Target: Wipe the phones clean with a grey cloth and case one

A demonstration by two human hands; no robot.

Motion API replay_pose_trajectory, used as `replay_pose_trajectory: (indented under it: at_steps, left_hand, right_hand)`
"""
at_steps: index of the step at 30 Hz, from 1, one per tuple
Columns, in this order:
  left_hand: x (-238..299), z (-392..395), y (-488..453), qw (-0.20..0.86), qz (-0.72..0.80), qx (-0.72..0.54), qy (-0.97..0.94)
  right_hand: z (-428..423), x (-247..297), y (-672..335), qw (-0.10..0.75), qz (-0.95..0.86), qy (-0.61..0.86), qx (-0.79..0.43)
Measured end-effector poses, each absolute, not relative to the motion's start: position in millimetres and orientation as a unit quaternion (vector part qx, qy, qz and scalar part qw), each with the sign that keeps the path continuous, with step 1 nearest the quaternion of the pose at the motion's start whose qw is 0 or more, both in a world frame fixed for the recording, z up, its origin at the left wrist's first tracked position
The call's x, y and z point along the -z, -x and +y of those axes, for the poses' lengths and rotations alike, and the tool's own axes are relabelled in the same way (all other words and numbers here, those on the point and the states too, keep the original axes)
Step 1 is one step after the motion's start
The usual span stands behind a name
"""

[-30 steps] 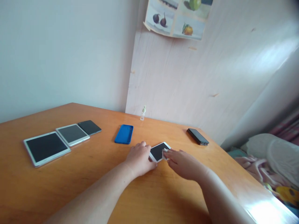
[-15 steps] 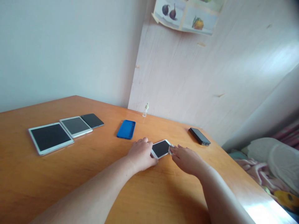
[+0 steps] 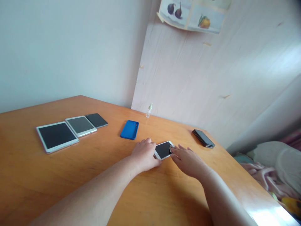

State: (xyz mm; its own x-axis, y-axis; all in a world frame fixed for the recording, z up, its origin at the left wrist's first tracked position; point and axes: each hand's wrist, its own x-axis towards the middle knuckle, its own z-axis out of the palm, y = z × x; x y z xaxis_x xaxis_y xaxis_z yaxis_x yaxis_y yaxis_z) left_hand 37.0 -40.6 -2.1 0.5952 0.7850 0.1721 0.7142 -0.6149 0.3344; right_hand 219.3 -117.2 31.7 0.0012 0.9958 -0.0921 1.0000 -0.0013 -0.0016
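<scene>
A white smartphone (image 3: 163, 150) with a dark screen lies face up on the wooden table (image 3: 150, 191). My left hand (image 3: 145, 154) grips its left end, thumb at the near edge and fingers at the far edge. Under the fingertips of my right hand (image 3: 187, 159) is a small whitish cloth or wipe (image 3: 172, 147), pressed on the phone's right end; most of it is hidden by the fingers. Beyond my left hand lies a blue phone case (image 3: 129, 130), its open side up.
Two white tablets (image 3: 57, 135) (image 3: 81, 125) and a dark tablet (image 3: 96, 120) lie in a row at the left. A small clear pump bottle (image 3: 149, 110) stands by the wall. Stacked dark phones (image 3: 203, 138) rest near the right edge, with bedding (image 3: 272, 172) beyond.
My right hand, with the wipe, has shifted slightly left over the phone's right end. My left hand keeps its hold. The whole view has shifted a little.
</scene>
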Motion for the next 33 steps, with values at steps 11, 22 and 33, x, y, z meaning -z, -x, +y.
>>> replay_pose_trajectory:
  at_steps: [11, 22, 33]
  left_hand:
    - [4.1, -40.2, -36.7, 0.109, 0.416, -0.162, -0.888]
    - [9.7, -39.4, -38.9, 0.110, 0.408, -0.201, -0.884]
    - [12.0, -40.0, -39.3, 0.119, 0.412, -0.213, -0.878]
  right_hand:
    - [-103.6, -18.3, -224.5, 0.024, 0.675, -0.735, 0.054]
    - [-98.1, -11.3, -216.3, -0.025, 0.723, -0.685, 0.093]
    - [-91.1, -0.7, -213.3, -0.046, 0.753, -0.652, 0.078]
